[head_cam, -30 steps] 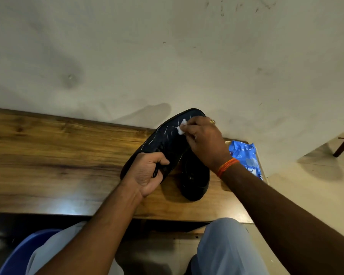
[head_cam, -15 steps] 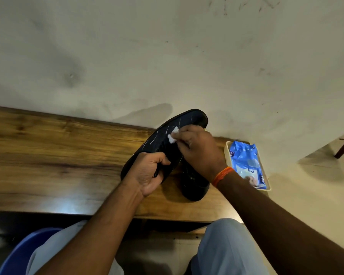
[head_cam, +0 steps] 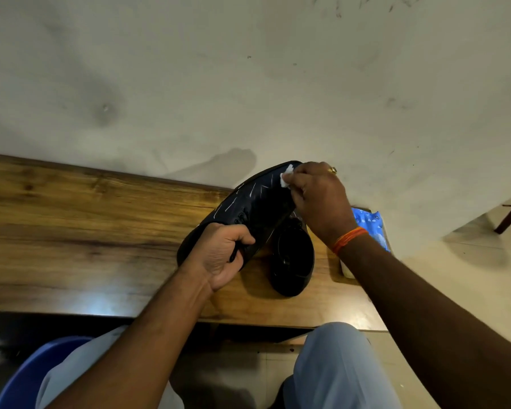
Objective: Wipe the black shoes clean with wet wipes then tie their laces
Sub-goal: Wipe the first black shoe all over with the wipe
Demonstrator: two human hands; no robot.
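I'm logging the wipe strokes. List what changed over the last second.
The right hand slid the wipe down the held shoe toward the laces, then back up to the toe. The left hand kept gripping the shoe's heel end. The second shoe, wipes pack and table stayed put.

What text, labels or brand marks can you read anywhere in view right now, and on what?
None can be read.
Blue wipes pack: pale print on the wrapper, too blurred to read, and half hidden behind the right hand's wrist.
Held black shoe: only white streak marks, no lettering.
Second black shoe on the wooden table: no print visible.
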